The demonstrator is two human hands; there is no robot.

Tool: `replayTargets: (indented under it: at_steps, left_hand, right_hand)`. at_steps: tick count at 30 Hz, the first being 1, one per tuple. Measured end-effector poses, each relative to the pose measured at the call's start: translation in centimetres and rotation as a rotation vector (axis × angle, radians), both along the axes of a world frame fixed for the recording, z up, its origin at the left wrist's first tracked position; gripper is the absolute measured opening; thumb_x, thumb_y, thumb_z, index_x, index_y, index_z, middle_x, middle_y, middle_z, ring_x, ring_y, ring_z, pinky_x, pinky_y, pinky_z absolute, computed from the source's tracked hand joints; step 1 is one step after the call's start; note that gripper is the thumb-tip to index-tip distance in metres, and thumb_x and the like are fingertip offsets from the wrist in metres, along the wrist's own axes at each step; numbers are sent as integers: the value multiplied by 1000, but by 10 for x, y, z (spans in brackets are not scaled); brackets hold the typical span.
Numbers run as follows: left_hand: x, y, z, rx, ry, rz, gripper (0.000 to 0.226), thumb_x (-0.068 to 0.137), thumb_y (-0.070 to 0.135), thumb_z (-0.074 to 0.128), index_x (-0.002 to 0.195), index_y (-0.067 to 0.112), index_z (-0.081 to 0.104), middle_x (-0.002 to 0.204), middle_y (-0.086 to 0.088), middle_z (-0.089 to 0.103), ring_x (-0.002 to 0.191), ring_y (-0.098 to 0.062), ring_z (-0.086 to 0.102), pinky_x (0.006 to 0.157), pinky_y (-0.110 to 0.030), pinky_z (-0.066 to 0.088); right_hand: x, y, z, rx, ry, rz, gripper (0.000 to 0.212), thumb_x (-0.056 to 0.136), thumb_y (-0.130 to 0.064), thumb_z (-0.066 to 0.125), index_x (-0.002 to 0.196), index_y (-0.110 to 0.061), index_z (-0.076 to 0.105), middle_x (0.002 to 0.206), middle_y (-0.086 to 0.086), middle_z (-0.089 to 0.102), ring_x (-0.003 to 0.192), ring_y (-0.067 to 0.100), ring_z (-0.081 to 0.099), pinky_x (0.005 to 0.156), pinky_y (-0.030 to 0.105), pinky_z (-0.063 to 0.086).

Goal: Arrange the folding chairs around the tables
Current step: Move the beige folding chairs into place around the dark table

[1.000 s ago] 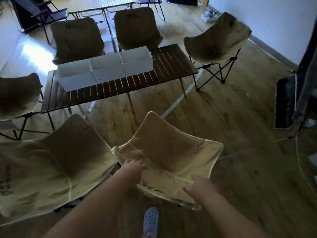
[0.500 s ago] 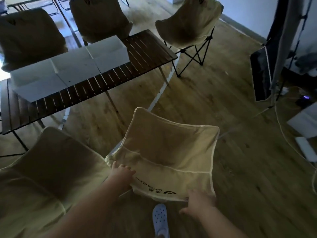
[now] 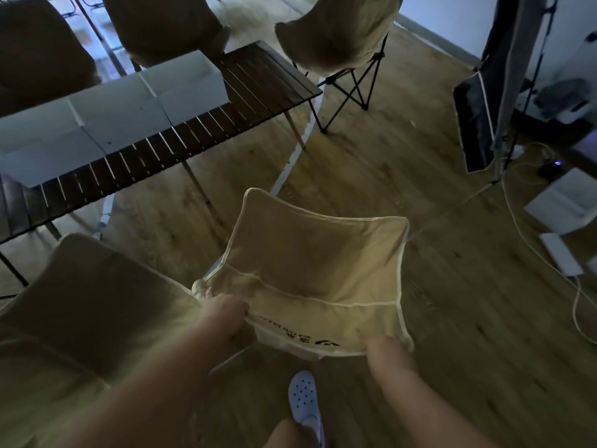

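A beige fabric folding chair [image 3: 310, 266] stands in front of me on the wood floor, its seat facing the dark slatted table [image 3: 258, 79]. My left hand [image 3: 226, 310] grips the near left corner of its backrest. My right hand [image 3: 389, 352] holds the near right corner, its fingers hidden under the fabric. A second beige chair [image 3: 93, 302] sits just to the left, touching it. A third chair [image 3: 336, 30] stands at the table's right end, and two darker chairs [image 3: 161, 24] line the far side.
A row of white open boxes [image 3: 113, 105] lies on the table. At the right stand a dark panel on a light stand [image 3: 475, 118], cables [image 3: 523, 227] and white devices [image 3: 562, 257] on the floor. My shoe [image 3: 305, 400] is below the chair.
The view has swung right and closer. Both hands have shifted to the chair's top corners, and the chair has turned a little toward the right, away from its neighbour.
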State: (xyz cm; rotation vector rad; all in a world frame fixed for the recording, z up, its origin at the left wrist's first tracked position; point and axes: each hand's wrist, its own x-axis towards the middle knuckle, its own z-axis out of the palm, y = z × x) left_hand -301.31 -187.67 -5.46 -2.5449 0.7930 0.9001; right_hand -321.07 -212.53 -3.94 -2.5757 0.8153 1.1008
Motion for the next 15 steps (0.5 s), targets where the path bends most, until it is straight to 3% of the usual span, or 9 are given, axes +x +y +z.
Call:
replayTargets:
  at_steps: [8, 11, 15]
  left_hand:
    - [33, -21, 21, -113, 79, 256, 31, 95, 23, 46, 119, 29, 65, 117, 5, 65, 112, -19, 60, 102, -37, 42]
    - [45, -38, 35, -170, 125, 396, 36, 98, 21, 41, 130, 27, 58, 124, 1, 62, 117, -20, 58, 102, -33, 42]
    - [57, -50, 47, -196, 194, 553, 37, 94, 22, 38, 126, 29, 56, 125, -1, 60, 120, -23, 56, 104, -37, 41]
  right_hand:
    - [35, -25, 29, -45, -6, 2, 41, 97, -2, 32, 123, -12, 63, 126, 10, 62, 117, 27, 58, 92, 33, 47]
    - [58, -44, 40, -81, -24, 37, 38, 96, -3, 35, 120, -14, 62, 124, 8, 63, 115, 25, 59, 92, 32, 46]
    - [97, -68, 53, -114, -25, 99, 35, 96, -4, 37, 121, -16, 59, 124, 8, 62, 116, 25, 58, 93, 32, 44]
